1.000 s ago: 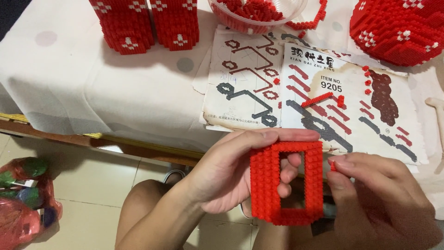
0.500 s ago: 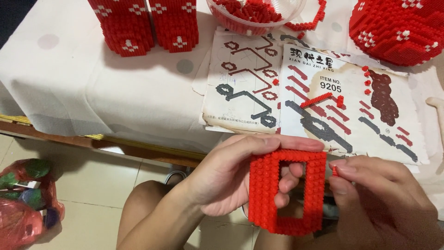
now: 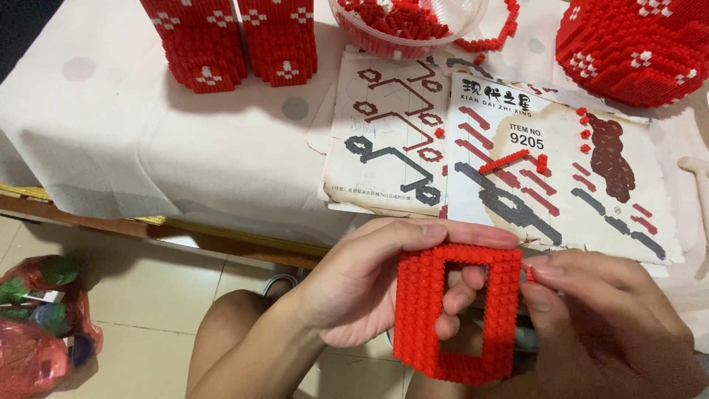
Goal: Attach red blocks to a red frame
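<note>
My left hand grips a red rectangular frame built of small bricks, fingers over its top edge and through its opening. It hangs upright below the table's front edge, above my knee. My right hand sits against the frame's right side, thumb and forefinger pinching a tiny red brick at the upper right corner. Two printed instruction sheets lie on the white tablecloth just beyond, with a short red brick strip and loose red bricks on them.
Two red brick blocks with white patterns stand at the back left. A clear bowl of red bricks sits at the back centre. A large round red brick build is at the back right. A red and green bag lies on the tiled floor.
The frame and both hands have shifted slightly downward. My right fingertips have come closer to the frame's upper right corner with the tiny brick.
</note>
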